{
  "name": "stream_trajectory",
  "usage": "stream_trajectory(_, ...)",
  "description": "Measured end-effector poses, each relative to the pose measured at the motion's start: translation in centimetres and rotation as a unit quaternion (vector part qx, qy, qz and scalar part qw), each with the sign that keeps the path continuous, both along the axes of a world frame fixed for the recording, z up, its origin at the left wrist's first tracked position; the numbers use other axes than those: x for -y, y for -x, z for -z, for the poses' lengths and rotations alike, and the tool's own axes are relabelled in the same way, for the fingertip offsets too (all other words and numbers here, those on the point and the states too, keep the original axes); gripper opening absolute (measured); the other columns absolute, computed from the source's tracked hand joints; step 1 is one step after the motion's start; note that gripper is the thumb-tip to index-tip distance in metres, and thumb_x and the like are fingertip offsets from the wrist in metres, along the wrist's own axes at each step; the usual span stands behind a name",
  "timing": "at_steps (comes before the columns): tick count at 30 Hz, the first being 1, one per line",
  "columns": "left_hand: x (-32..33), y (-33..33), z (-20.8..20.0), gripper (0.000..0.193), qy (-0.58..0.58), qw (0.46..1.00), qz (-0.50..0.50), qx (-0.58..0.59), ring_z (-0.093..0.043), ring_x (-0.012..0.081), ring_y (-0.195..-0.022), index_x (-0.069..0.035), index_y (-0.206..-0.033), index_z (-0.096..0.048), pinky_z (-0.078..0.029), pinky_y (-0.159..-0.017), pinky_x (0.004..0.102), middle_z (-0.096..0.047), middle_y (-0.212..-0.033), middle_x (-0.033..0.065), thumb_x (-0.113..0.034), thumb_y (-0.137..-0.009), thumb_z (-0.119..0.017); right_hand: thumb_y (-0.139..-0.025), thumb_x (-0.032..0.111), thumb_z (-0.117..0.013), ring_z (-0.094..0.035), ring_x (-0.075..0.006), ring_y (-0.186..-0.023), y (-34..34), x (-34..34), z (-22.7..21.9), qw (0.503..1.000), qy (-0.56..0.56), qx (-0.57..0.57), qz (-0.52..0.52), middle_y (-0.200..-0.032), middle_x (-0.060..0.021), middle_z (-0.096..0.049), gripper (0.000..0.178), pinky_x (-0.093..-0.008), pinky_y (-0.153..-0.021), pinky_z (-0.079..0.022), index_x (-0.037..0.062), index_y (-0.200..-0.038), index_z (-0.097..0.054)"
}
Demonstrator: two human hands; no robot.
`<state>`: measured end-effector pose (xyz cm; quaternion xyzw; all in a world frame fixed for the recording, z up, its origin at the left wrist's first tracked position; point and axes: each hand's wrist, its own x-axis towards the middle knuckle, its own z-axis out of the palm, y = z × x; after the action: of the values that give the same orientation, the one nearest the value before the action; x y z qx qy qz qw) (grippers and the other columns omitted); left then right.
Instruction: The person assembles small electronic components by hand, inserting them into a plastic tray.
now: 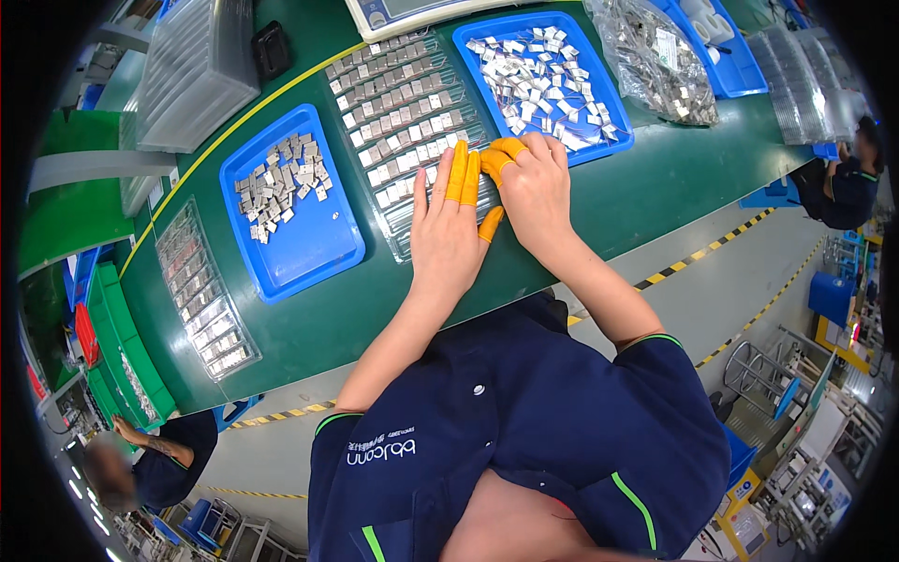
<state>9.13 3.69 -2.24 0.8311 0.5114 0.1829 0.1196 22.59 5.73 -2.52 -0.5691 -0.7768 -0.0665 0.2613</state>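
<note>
Row-filling seems underway: left fingers (457,176) spread, seemingly empty, over clear tray (400,240); right fingers (510,147) curled, hold unclear. Next move needs careful alignment.

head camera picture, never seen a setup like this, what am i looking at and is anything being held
There is no machine here: these are a person's bare hands, seen from a wide fisheye camera on their head, so edges bend. The left hand and right hand, some fingers in yellow covers, meet over a clear tray with rows of small parts. On the green table, blue trays on either side carry loose pieces. Whether the right fingertips pinch something is too small to tell.
</note>
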Motion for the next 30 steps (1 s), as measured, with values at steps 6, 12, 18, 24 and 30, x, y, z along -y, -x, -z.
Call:
stream_trajectory(6,-0.1,0.0,0.4,0.058,-0.009,1.000,0.013,-0.014,-0.026,0.0240,-0.130,0.005,-0.123,-0.040,-0.016,-0.107,0.0454,-0.040,-0.130,0.0156,-0.025,-0.078,-0.060,-0.065,0.005,-0.066,-0.054,-0.0258,-0.085,-1.2,0.0,-0.1,0.991,-0.041,-0.123,0.028,-0.085,-0.0080,-0.061,0.021,-0.0370,-0.076,-0.043,0.0022,-0.086,-0.062)
stream_trajectory(12,1.0,0.3,-1.0,0.056,0.026,1.000,-0.008,0.008,-0.020,0.0312,-0.131,0.005,-0.126,-0.036,-0.014,-0.106,0.0467,-0.034,-0.133,0.0196,-0.026,-0.083,-0.055,-0.070,0.007,-0.066,-0.056,-0.0256,-0.081,-4.3,-0.9,-1.1,0.984,0.037,-0.143,0.100,-0.090,-0.0080,-0.063,0.017,-0.0346,-0.072,-0.045,0.0053,-0.087,-0.065)
stream_trajectory(18,2.6,3.1,-0.9,0.061,0.031,0.994,-0.098,-0.031,-0.018,0.0346,-0.131,0.010,-0.126,-0.030,-0.014,-0.106,0.0484,-0.028,-0.135,0.0226,-0.022,-0.082,-0.058,-0.071,0.006,-0.065,-0.056,-0.0269,-0.081,-4.1,-0.7,-2.6,0.976,0.109,-0.160,0.099,-0.089,-0.0113,-0.062,0.019,-0.0351,-0.072,-0.045,0.0056,-0.090,-0.065)
stream_trajectory(24,3.1,3.7,0.0,0.061,0.040,0.994,-0.100,-0.011,-0.020,0.0334,-0.131,0.008,-0.127,-0.031,-0.014,-0.106,0.0477,-0.029,-0.135,0.0211,-0.023,-0.081,-0.058,-0.058,0.000,-0.064,-0.054,-0.0282,-0.093,-0.2,1.9,-2.4,0.995,0.070,-0.060,0.031,-0.079,-0.0145,-0.059,0.011,-0.0392,-0.081,-0.041,-0.0027,-0.067,-0.058)
stream_trajectory(30,3.1,3.9,0.0,0.064,0.048,0.994,-0.095,-0.023,-0.019,0.0324,-0.131,0.007,-0.128,-0.031,-0.014,-0.106,0.0470,-0.028,-0.136,0.0199,-0.025,-0.080,-0.059,-0.058,-0.002,-0.062,-0.052,-0.0295,-0.104,0.9,2.6,-0.9,0.999,0.029,-0.024,0.024,-0.066,-0.0163,-0.058,0.007,-0.0445,-0.087,-0.039,-0.0042,-0.059,-0.056)
